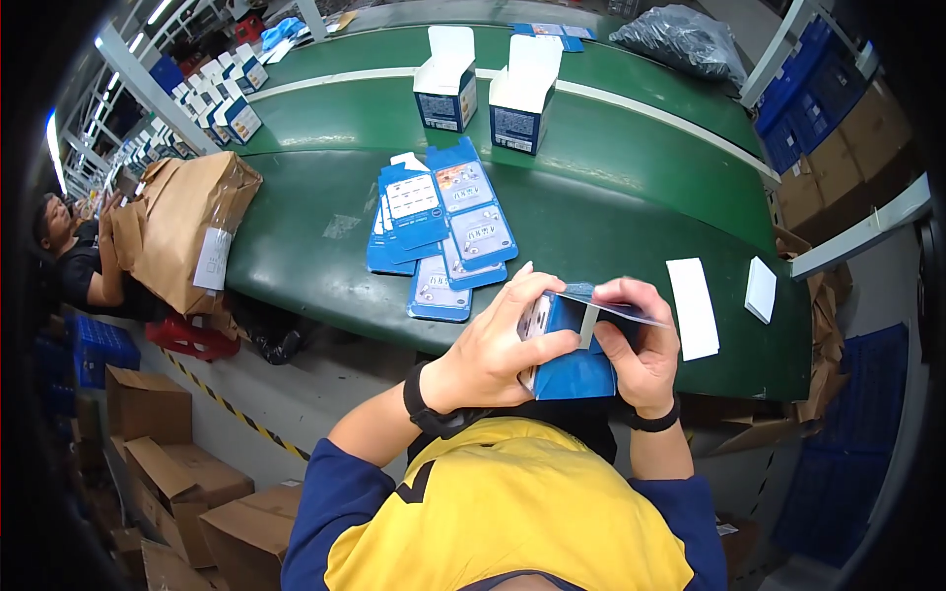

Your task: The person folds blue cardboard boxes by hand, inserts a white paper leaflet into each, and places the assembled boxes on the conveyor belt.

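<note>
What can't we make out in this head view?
- Small blue cardboard carton: front and lower part covered by left hand and right hand.
- Contents of the two open white-and-blue boxes: hidden by their walls.
- Black plastic bag: cut off by top edge.

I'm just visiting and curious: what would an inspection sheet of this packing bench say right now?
Surface: green conveyor belt with a pale stripe.
Job's things: blue carton held in both hands; pile of flat blue cartons; two open upright boxes.
Clutter: two white sheets; brown paper sack; grey plastic bag.
Grippers: left hand wraps the carton's side; right hand grips its flap end.
Cables: nothing seen.
Surroundings: cardboard boxes on the floor; blue crates; another person at far left.
</note>
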### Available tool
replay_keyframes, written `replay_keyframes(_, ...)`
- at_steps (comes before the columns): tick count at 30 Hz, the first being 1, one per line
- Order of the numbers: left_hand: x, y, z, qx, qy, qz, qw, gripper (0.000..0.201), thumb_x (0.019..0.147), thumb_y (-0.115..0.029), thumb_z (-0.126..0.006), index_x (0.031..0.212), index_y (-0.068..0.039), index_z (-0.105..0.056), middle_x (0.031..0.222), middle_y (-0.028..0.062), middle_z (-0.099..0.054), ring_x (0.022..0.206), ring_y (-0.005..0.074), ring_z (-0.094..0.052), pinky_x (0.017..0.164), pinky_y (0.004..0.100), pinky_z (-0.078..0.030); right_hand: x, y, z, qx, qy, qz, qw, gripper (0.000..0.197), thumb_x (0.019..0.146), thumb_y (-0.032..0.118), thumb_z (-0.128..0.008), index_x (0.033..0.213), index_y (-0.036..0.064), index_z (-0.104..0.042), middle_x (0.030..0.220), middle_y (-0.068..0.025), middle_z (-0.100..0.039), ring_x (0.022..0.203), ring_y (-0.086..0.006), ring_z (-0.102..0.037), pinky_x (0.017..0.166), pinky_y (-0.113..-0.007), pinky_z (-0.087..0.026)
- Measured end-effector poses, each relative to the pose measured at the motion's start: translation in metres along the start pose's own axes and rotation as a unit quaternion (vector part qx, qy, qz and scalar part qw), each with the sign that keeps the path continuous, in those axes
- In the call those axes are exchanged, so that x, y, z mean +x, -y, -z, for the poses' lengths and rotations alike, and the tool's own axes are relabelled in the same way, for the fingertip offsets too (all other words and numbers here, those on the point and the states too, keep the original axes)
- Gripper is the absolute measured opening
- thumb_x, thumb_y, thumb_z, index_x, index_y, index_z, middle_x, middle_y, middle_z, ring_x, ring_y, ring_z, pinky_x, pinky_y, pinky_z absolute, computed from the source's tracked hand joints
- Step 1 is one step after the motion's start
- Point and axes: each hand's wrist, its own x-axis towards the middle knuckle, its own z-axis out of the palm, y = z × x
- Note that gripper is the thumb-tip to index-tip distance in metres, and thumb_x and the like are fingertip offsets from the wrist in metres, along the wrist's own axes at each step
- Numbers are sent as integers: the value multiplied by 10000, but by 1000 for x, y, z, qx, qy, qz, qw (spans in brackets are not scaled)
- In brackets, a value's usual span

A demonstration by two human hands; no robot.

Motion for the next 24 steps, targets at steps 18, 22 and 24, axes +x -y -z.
replay_keyframes(18, 2, 4, 6, -28, 40, -6, 999, 897, 568, -141, -844, 1301, -225, -334, 1204, 196, -456, 1151, 359, -468, 1042, 630, -184, 12, 10, 2, -208, 82, -21, 974, 505, 680, 141, -776, 1144, 36, -606, 1059, -126, -646, 945, -258, -612, 814, -335, -494)
replay_keyframes(22, 6, 0, 6, -80, 12, 2, 997, 749, 646, -97, -759, 1295, -194, -396, 1178, 206, -434, 1072, 354, -501, 1009, 667, -182, 18, 15, 6, -217, 118, -10, 969, 458, 701, 159, -765, 1119, 43, -621, 1062, -131, -646, 902, -241, -617, 781, -322, -494)
replay_keyframes(24, 8, -1, 7, -103, 22, -13, 994, 757, 661, -105, -757, 1312, -157, -374, 1203, 196, -421, 1091, 359, -498, 1018, 656, -180, 15, 10, 5, -197, 127, -18, 972, 389, 747, 182, -744, 1097, 51, -634, 1063, -141, -647, 907, -229, -620, 778, -317, -495)
